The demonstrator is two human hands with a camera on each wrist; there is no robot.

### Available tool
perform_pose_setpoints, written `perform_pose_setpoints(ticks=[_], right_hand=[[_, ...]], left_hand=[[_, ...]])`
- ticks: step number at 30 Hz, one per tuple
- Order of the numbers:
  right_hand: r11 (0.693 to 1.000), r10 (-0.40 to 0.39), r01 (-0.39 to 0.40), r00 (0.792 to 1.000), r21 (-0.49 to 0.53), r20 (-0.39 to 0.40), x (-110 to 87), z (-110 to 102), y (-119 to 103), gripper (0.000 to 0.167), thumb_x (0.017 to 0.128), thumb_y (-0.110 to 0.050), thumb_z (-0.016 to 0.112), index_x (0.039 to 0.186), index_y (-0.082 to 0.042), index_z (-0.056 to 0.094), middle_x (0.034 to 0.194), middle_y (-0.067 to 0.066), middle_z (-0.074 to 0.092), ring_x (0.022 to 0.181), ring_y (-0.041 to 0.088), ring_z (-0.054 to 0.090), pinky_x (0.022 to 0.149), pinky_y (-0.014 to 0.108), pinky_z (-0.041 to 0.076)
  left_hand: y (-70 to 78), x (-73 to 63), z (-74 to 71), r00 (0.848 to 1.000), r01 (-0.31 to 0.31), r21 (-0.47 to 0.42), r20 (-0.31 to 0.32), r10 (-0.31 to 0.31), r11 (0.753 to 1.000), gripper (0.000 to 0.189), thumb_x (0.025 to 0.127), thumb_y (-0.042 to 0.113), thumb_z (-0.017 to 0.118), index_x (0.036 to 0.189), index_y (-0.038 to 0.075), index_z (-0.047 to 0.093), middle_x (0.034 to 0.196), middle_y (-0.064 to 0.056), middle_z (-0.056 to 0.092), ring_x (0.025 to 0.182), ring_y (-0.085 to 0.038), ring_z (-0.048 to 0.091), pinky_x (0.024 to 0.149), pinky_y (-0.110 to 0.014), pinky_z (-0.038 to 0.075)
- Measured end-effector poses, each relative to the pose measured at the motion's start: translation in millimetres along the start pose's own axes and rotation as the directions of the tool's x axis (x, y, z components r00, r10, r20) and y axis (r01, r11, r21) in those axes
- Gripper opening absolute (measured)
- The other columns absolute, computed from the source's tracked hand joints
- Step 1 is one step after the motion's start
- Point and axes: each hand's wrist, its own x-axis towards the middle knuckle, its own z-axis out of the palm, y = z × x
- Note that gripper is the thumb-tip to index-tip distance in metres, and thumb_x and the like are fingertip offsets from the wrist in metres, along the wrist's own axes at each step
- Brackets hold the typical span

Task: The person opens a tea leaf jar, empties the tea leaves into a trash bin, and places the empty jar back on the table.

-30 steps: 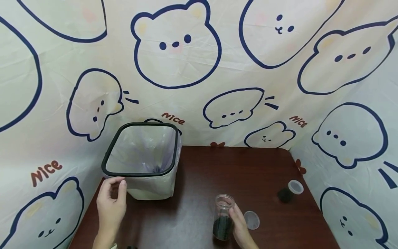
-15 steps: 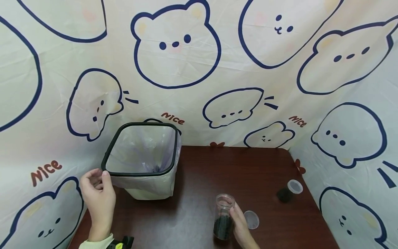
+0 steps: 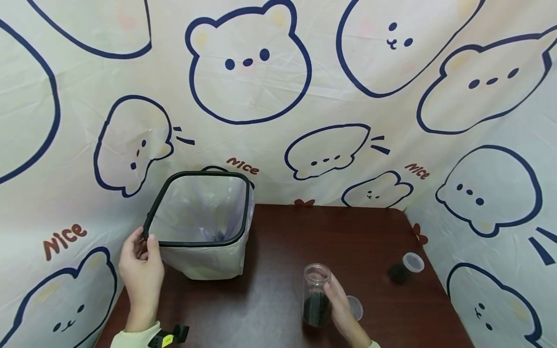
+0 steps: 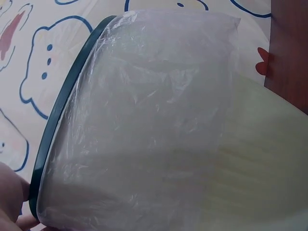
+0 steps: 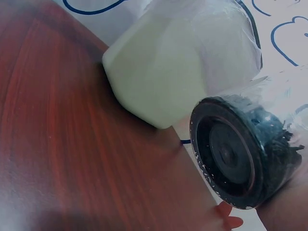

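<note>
A pale trash bin point(image 3: 213, 263) with a dark green rim ring point(image 3: 191, 244) and a clear plastic liner point(image 4: 144, 106) stands at the left of the table. My left hand point(image 3: 142, 270) pinches the ring at its near left corner. My right hand point(image 3: 341, 304) grips an uncapped clear jar point(image 3: 316, 295), partly filled with dark, dried-leaf-like bits. The jar is upright and lifted off the table; its black underside point(image 5: 226, 151) shows in the right wrist view. Behind the right hand lies a translucent round lid point(image 3: 356, 307), partly hidden.
A second small container point(image 3: 400, 273) with dark contents and a whitish lid point(image 3: 413, 262) is at the right on the dark brown table point(image 3: 278, 251). A cartoon-print cloth point(image 3: 261, 145) hangs behind and along both sides.
My left hand has slid left from the ring's front side to its corner and taken hold there. The right hand has raised the jar a little, covering part of the loose lid.
</note>
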Motion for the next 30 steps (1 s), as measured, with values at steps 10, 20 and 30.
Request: perform_pose_setpoints(ticks=[10,20,30], right_hand=[[0.998,-0.048,0.049,0.998,-0.024,0.046,16.7,-1.0,-9.5,0.045,0.110,-0.014,0.032,0.141,0.019,0.035,0.131,0.005,0.063,0.121,0.016,0.062,0.093,0.031,0.052],[0.995,-0.049,0.054,0.997,-0.088,0.051,31.9,-3.6,-23.5,0.044,0.110,-0.010,0.035,0.141,0.021,0.033,0.131,0.009,0.062,0.119,0.014,0.062,0.092,0.030,0.052],[0.981,-0.035,0.053,0.995,-0.188,0.097,50.4,-14.6,-41.0,0.043,0.110,-0.012,0.038,0.143,0.016,0.034,0.133,0.016,0.058,0.119,0.011,0.060,0.093,0.028,0.053]], left_hand=[[3.1,-1.7,-2.2,1.000,0.016,0.046,-0.022,-0.015,0.999,0.044,0.103,0.029,0.060,0.142,0.008,0.059,0.136,-0.015,0.062,0.102,0.000,0.055,0.082,-0.008,0.043],[4.3,-0.6,-2.4,1.000,0.017,0.051,-0.017,-0.016,0.999,0.044,0.103,0.028,0.061,0.142,0.008,0.059,0.136,-0.016,0.063,0.101,0.002,0.055,0.080,-0.007,0.043],[4.6,-0.4,-3.4,1.000,0.030,0.057,0.003,-0.030,0.998,0.045,0.104,0.029,0.059,0.144,0.009,0.057,0.138,-0.014,0.062,0.109,-0.012,0.060,0.081,-0.007,0.044]])
